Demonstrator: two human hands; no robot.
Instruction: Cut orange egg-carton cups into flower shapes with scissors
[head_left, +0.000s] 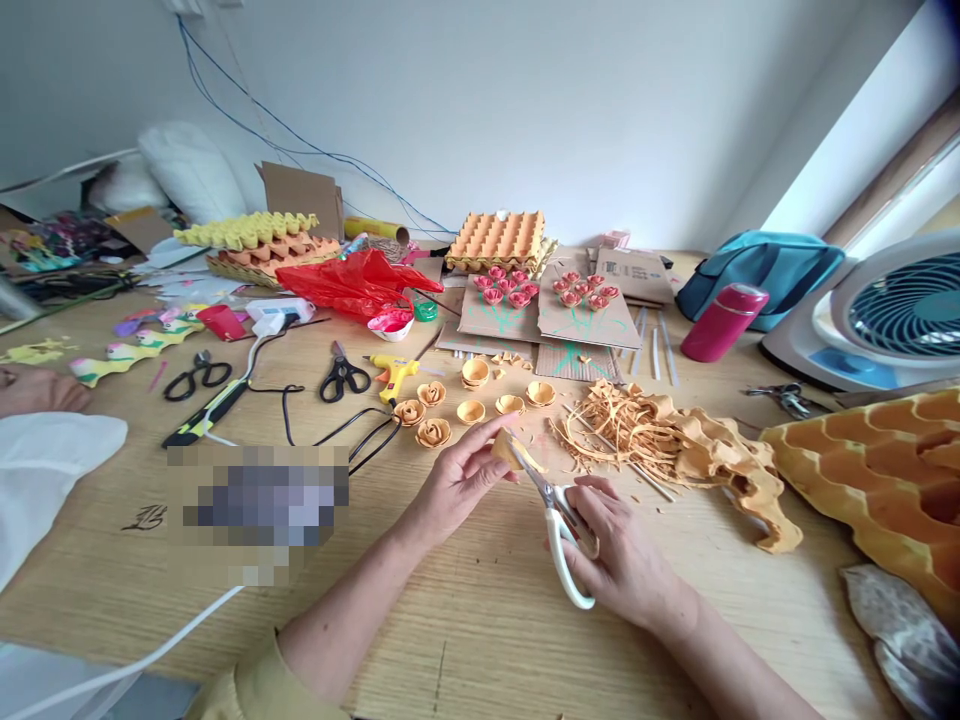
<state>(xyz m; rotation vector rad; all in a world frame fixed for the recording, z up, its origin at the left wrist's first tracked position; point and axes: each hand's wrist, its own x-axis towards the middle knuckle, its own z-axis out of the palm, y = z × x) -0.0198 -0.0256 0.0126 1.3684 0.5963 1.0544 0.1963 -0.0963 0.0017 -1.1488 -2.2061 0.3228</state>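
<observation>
My left hand [459, 478] pinches a small orange egg-carton piece [510, 452] at the middle of the table. The white-handled scissors [561, 520] are in my right hand [619, 545], their blades at the piece's edge. Beyond my left hand lie carton cups [471, 412] and curled carton roses [433, 433]. A heap of orange carton strips and scraps [637, 425] sits to the right, with a thin white stick across it.
A yellow glue gun [395, 374], black scissors [344, 373] and cables lie left of centre. Pink flowers on cardboard [589, 315] stand behind. At right are a pink bottle [724, 322], a fan [900, 310] and egg trays [885, 480]. Another person's hand [41, 390] rests far left.
</observation>
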